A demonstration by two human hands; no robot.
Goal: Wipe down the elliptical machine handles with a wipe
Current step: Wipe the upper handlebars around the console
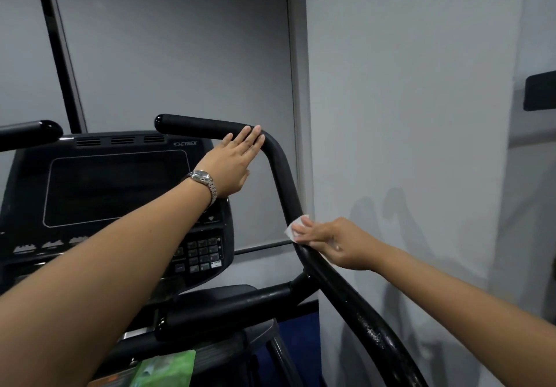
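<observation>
The right handle (282,173) of the elliptical is a black padded bar that bends at the top and runs down toward me. My right hand (334,243) presses a white wipe (296,228) against this bar below the bend. My left hand (233,162), with a silver watch on the wrist, lies flat with fingers stretched out against the bend of the same handle and holds nothing. The left handle's end (30,132) shows at the left edge.
The black console (120,188) with a dark screen and keypad (203,255) sits between the handles. A green wipe packet (164,370) rests low on the machine. A grey wall (406,115) stands close on the right.
</observation>
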